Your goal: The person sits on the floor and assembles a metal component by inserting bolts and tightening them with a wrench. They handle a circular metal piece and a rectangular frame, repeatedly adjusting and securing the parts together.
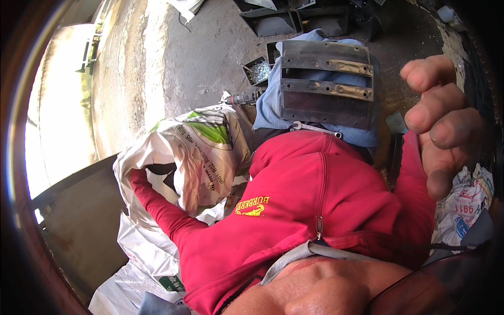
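Note:
My left forearm [163,205], in a red sleeve, reaches into the mouth of a white woven sack [168,139] on the left; the hand is hidden inside. Raised at the right, close to the camera, my right hand [446,121] has its fingers apart and loosely bent, with nothing in it. Across my lap lies a black metal frame [302,86] with crossbars and holes, its right part showing brownish marks. Under it is a blue cloth [266,110]. A combination wrench [317,129] rests at the frame's near edge, touched by neither hand.
A small tray [258,71] of small metal pieces and a dark power tool [245,98] stand left of the frame. Several black metal box-like parts [270,23] sit on the floor at the far side. Another printed sack [464,205] lies at the right.

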Action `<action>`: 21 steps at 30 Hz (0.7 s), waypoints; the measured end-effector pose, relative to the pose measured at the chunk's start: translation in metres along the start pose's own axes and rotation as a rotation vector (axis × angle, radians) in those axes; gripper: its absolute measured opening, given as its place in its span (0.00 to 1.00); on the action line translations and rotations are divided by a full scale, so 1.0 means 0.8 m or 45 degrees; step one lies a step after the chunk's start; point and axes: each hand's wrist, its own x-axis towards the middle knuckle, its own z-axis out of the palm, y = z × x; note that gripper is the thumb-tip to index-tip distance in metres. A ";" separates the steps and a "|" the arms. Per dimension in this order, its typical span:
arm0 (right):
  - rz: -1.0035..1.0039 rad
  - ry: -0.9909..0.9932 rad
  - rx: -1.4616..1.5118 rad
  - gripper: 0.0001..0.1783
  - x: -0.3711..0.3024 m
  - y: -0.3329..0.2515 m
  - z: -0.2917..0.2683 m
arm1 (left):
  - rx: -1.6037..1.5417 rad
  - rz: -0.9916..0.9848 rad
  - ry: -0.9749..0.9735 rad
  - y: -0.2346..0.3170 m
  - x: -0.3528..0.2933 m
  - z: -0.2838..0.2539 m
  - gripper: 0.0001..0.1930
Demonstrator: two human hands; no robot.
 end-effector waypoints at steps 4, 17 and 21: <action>-0.030 0.034 0.207 0.31 -0.013 0.000 0.000 | -0.094 0.158 0.001 0.029 -0.055 -0.046 0.12; -0.030 0.232 0.188 0.39 -0.058 -0.050 0.014 | -0.749 1.374 1.055 0.164 -0.293 -0.115 0.21; -0.061 0.294 0.103 0.41 -0.071 -0.061 0.015 | -0.299 1.482 1.193 0.294 -0.278 -0.043 0.20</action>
